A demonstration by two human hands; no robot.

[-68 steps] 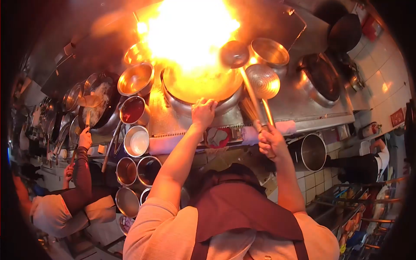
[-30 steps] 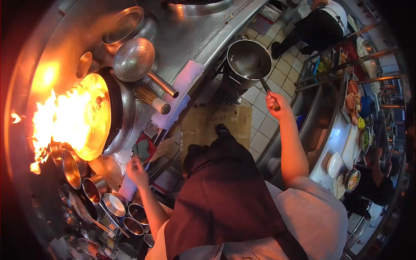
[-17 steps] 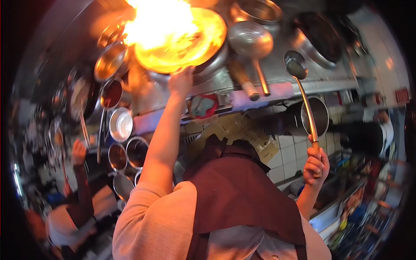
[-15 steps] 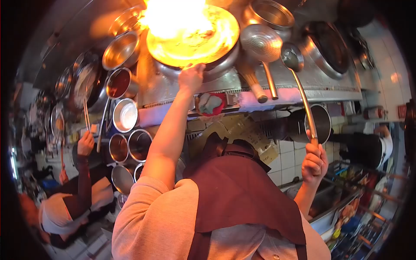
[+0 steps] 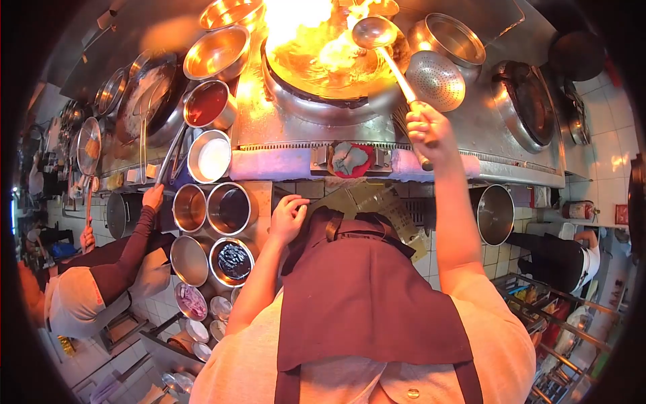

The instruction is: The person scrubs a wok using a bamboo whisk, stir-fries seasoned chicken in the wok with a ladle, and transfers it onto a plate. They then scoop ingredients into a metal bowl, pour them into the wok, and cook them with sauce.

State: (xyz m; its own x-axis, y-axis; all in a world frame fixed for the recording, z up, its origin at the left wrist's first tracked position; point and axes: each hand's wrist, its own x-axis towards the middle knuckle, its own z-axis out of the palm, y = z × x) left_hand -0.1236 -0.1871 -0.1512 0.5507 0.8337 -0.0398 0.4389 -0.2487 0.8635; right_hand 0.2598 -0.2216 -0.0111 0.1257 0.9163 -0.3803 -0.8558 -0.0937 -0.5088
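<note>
My right hand (image 5: 431,131) is closed around the handle of a metal ladle (image 5: 375,32). The ladle's bowl is over the right side of a wok (image 5: 296,89), where tall flames (image 5: 296,23) rise and hide much of what is inside. Close to my apron, my left hand (image 5: 289,217) hangs below the stove edge, its fingers loosely bent and apart, with nothing in it. Just right of the wok lies a perforated skimmer (image 5: 436,81), its handle partly hidden behind my right hand. A grey cloth (image 5: 348,159) rests in a red holder at the stove's front.
Pots with red sauce (image 5: 207,104), white contents (image 5: 208,158) and dark liquid (image 5: 234,260) stand at left. A metal pot (image 5: 452,37) and a covered wok (image 5: 528,108) are at right. A co-worker (image 5: 94,283) at left holds long-handled tools over another wok (image 5: 145,111).
My left hand has let go of the wok rim and drawn back toward my body. My right hand has swung the ladle forward and left, over the flaming wok.
</note>
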